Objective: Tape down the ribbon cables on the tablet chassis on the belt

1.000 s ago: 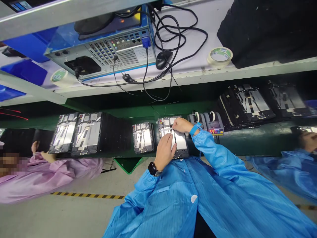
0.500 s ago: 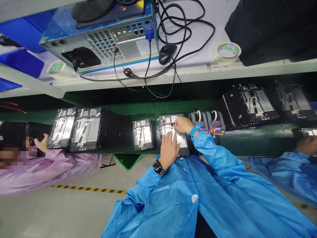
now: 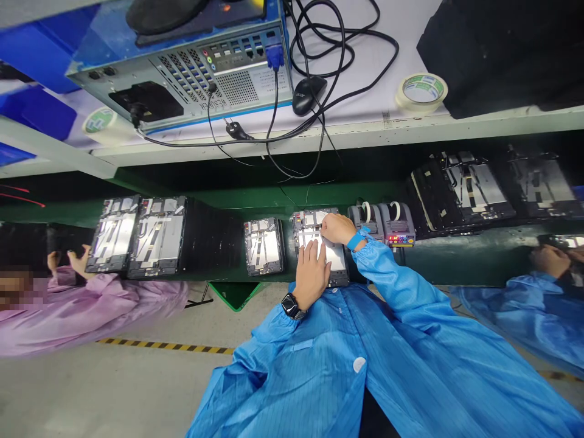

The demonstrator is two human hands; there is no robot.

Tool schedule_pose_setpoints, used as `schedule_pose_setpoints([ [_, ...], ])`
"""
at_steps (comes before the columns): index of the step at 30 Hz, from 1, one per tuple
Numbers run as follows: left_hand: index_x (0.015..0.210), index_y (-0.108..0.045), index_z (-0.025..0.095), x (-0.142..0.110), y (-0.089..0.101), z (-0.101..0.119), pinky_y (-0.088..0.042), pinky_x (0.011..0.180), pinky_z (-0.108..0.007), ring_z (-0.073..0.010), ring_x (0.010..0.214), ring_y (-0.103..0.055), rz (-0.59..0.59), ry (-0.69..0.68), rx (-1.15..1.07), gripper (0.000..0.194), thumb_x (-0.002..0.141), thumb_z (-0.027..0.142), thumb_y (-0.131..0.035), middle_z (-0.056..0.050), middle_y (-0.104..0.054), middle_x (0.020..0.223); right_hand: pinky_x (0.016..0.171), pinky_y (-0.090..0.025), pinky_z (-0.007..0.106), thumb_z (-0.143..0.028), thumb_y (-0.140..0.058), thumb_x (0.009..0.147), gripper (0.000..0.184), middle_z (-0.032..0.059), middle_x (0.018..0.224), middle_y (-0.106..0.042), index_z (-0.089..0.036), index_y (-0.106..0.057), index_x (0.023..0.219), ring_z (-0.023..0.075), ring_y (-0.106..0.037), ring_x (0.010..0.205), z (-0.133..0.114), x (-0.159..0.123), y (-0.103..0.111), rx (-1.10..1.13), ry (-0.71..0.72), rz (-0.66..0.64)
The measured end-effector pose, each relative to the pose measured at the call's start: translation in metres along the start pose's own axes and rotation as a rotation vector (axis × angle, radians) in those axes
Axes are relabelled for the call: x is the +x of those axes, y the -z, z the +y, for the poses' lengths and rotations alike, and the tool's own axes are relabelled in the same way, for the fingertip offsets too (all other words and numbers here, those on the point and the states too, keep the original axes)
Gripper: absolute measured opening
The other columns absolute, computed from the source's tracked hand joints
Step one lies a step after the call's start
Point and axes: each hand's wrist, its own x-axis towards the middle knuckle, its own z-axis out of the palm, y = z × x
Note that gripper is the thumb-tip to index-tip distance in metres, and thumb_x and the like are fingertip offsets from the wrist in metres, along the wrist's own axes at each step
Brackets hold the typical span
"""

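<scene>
At the far left, a co-worker's pink gown (image 3: 91,313) runs along the near side of a green bench (image 3: 460,258), with one hand (image 3: 77,263) raised beside two metal tablet frames (image 3: 112,236) lying side by side. Next come a black mat (image 3: 212,240) and a lone frame (image 3: 263,246), well apart from the person's own work. The middle tablet frame (image 3: 335,258) lies on the bench, close to its near edge, directly under both hands. The left hand (image 3: 311,275), a black watch (image 3: 291,306) on its wrist, is open and flat on the frame with its fingers spread, grasping nothing. The right hand (image 3: 336,229), wearing a blue wrist strap (image 3: 357,239), lies curled across the frame's far part; whether its fingers pinch anything there cannot be told. Just right of it stand two tape dispensers (image 3: 396,225), close to the blue sleeve (image 3: 392,274), and further on lie black-backed frames (image 3: 469,188). At the far right is another person's hand (image 3: 550,260). Hard pressing could bend the frame's thin metal, and a shove toward the near edge could tip it off the bench. A swinging sleeve could knock the dispensers, and black cables (image 3: 319,79) trailing from the shelf above could snag.
</scene>
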Motion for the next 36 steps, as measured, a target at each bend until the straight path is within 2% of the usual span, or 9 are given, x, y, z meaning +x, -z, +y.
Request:
schedule_pose_setpoints([
  [9,0.154,-0.040,0.013,0.000,0.001,-0.001,-0.033,0.119,-0.060,-0.0367,0.146,-0.040,-0.003,-0.008,0.034,0.057,0.100,0.030,-0.046,-0.021,-0.047,0.153,0.081,-0.048,0.032,-0.028,-0.059,0.092,0.025,0.0182,0.103,-0.077,-0.015,-0.077,0.103,0.0294,-0.072,0.101,-0.003,-0.003,0.000,-0.087,-0.002,0.025],
  [12,0.154,-0.040,0.014,0.000,0.000,-0.001,-0.033,0.120,-0.059,-0.0361,0.146,-0.040,-0.002,-0.012,0.027,0.057,0.100,0.029,-0.047,-0.020,-0.047,0.153,0.085,-0.048,0.032,-0.043,-0.063,0.094,0.034,0.0188,0.107,-0.076,-0.014,-0.077,0.106,0.0300,-0.071,0.106,-0.012,-0.004,0.005,-0.087,-0.026,0.052],
  [16,0.152,-0.043,0.013,0.000,0.000,-0.002,-0.032,0.119,-0.060,-0.0363,0.145,-0.040,0.004,-0.015,0.014,0.055,0.099,0.028,-0.048,-0.022,-0.047,0.152,0.087,-0.048,0.031,-0.062,-0.071,0.087,0.052,0.0190,0.109,-0.076,-0.014,-0.076,0.107,0.0291,-0.070,0.109,-0.023,-0.004,0.009,-0.068,-0.055,0.065],
  [19,0.150,-0.045,0.017,0.001,0.006,-0.010,-0.036,0.116,-0.059,-0.0352,0.141,-0.044,0.024,-0.029,-0.052,0.052,0.100,0.032,-0.047,-0.020,-0.050,0.148,0.085,-0.047,0.031,-0.066,-0.074,0.082,0.057,0.0202,0.107,-0.075,-0.013,-0.075,0.104,0.0291,-0.070,0.107,-0.013,-0.005,0.009,-0.042,-0.119,0.086],
  [22,0.149,-0.045,0.017,0.003,0.012,-0.021,-0.036,0.116,-0.058,-0.0352,0.143,-0.043,0.082,0.015,-0.110,0.052,0.101,0.037,-0.047,-0.021,-0.049,0.150,0.081,-0.047,0.032,-0.065,-0.072,0.083,0.055,0.0200,0.102,-0.075,-0.013,-0.074,0.099,0.0295,-0.071,0.100,0.014,-0.015,0.003,0.002,-0.205,0.174],
  [24,0.150,-0.043,0.014,0.004,0.014,-0.028,-0.031,0.119,-0.061,-0.0365,0.148,-0.037,0.104,0.060,-0.095,0.055,0.101,0.038,-0.047,-0.022,-0.046,0.154,0.078,-0.047,0.032,-0.061,-0.071,0.085,0.047,0.0158,0.093,-0.075,-0.015,-0.072,0.095,0.0282,-0.071,0.093,0.038,-0.030,-0.010,0.077,-0.243,0.276],
  [28,0.152,-0.040,0.012,0.003,0.012,-0.032,-0.025,0.121,-0.063,-0.0381,0.153,-0.029,0.079,0.080,-0.067,0.060,0.101,0.041,-0.048,-0.023,-0.041,0.159,0.071,-0.047,0.027,-0.050,-0.065,0.090,0.031,0.0031,0.072,-0.069,-0.019,-0.067,0.092,0.0195,-0.066,0.075,0.102,-0.072,-0.065,0.488,-0.332,0.515],
  [33,0.153,-0.040,0.015,0.002,0.010,-0.032,-0.023,0.121,-0.066,-0.0402,0.154,-0.026,0.078,0.110,-0.080,0.063,0.100,0.045,-0.050,-0.021,-0.038,0.162,0.050,-0.042,0.023,-0.036,-0.064,0.088,0.020,-0.0032,0.054,-0.054,-0.019,-0.058,0.080,0.0131,-0.052,0.051,0.185,-0.107,-0.147,1.164,-0.912,0.847],
  [36,0.152,-0.042,0.017,0.002,0.012,-0.033,-0.022,0.121,-0.067,-0.0404,0.153,-0.028,0.060,0.098,-0.085,0.060,0.100,0.045,-0.049,-0.020,-0.039,0.162,0.042,-0.038,0.020,-0.034,-0.069,0.085,0.021,-0.0032,0.055,-0.055,-0.018,-0.057,0.079,0.0101,-0.047,0.046,0.215,-0.101,-0.170,1.449,-1.042,0.894],
])
